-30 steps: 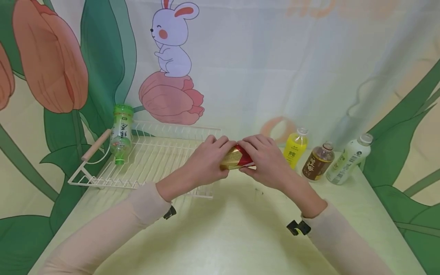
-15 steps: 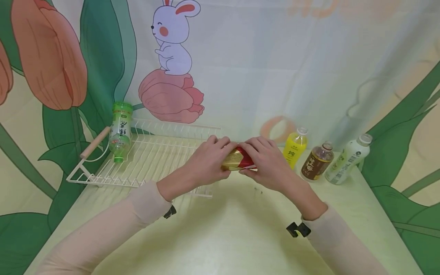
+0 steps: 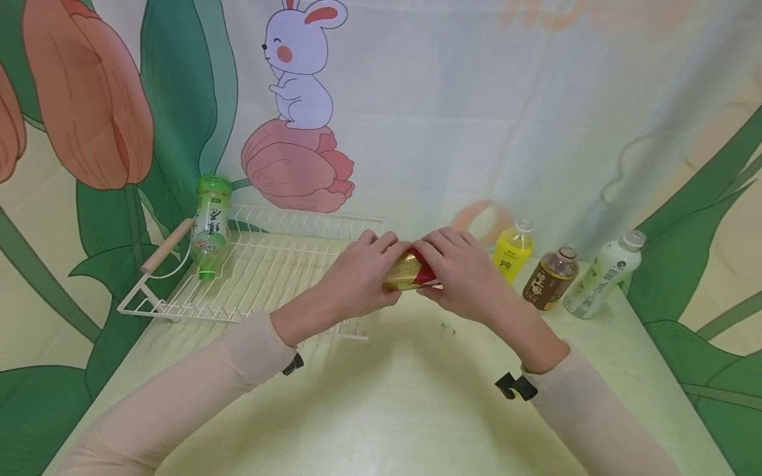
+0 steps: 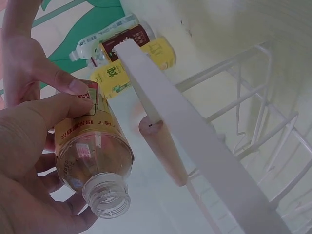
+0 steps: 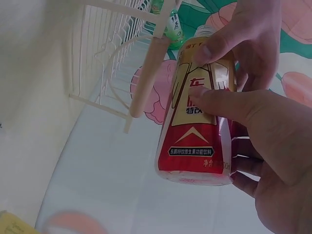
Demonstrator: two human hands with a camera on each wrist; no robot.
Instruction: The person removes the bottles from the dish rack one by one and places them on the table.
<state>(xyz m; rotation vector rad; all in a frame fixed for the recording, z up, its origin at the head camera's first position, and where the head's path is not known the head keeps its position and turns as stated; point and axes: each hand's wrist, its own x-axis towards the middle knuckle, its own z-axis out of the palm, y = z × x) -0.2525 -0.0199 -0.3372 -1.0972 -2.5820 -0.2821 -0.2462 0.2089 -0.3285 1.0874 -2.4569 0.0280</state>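
Both hands hold one clear plastic drink bottle (image 3: 408, 271) with a gold and red label, on its side above the table. My left hand (image 3: 362, 274) grips the neck half, its thumb on the gold part of the label. In the left wrist view the threaded bottle mouth (image 4: 109, 202) shows without a cap. My right hand (image 3: 457, 270) grips the base half, thumb across the label front, as the right wrist view shows. The fingers behind the bottle are partly hidden. Behind and left of the hands stands a white wire rack (image 4: 185, 126) with wooden handles (image 5: 148, 78).
A green-capped bottle (image 3: 211, 218) leans cap-down in the rack's left end. Right of my right hand stand a yellow bottle (image 3: 513, 254), a brown-labelled bottle (image 3: 550, 279) and a pale green-white bottle (image 3: 604, 277). A printed curtain (image 3: 411, 132) hangs behind the table (image 3: 393, 410).
The right hand has shifted slightly up on the bottle's base end. Both hands still hold the bottle in nearly the same place.
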